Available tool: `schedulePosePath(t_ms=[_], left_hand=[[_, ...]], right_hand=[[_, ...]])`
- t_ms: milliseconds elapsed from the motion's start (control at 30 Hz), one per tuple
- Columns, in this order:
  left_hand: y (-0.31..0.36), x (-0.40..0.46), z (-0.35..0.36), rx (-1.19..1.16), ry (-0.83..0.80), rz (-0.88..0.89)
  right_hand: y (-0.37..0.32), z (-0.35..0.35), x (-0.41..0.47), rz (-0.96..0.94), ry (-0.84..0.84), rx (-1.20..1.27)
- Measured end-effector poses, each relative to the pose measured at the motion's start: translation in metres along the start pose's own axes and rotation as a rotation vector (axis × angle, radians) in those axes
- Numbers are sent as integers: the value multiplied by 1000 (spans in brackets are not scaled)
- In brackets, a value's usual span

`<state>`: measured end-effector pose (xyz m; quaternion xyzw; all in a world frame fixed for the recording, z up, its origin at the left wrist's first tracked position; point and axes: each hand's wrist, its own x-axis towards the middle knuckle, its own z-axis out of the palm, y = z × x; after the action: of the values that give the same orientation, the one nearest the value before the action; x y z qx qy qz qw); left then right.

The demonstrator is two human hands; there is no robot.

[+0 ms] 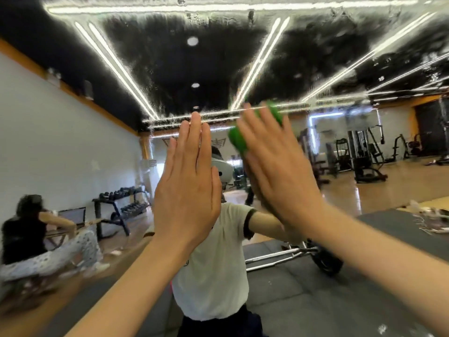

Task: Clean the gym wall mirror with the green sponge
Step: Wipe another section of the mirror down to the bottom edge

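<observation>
Streaky wet mirror fills frame, reflecting gym machines at right; left hand flat, fingers straight, centre frame; right hand presses green sponge under straight fingers, centre-right.

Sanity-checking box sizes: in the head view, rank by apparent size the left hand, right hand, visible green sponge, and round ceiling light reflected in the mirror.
1-2. Left hand and right hand: look alike, unranked.
3. Green sponge, mostly hidden behind the right hand.
4. Round ceiling light, far-off reflection.

Gym, dumbbell rack, weight machines, barbell, probably rubber floor mats
</observation>
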<state>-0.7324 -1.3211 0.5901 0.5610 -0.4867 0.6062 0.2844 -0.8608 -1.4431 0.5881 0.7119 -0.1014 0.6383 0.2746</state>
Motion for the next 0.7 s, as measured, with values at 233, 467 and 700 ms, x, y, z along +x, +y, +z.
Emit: schedulePosePath(t_ms=[233, 467, 700], left_hand=[[1, -1, 2, -37, 33, 2], [-1, -3, 6, -31, 51, 35], [0, -3, 5, -44, 70, 38]], right_hand=[[-17, 2, 4, -94, 22, -61], [42, -8, 64, 60, 3, 41], [23, -3, 53, 448, 228, 67]])
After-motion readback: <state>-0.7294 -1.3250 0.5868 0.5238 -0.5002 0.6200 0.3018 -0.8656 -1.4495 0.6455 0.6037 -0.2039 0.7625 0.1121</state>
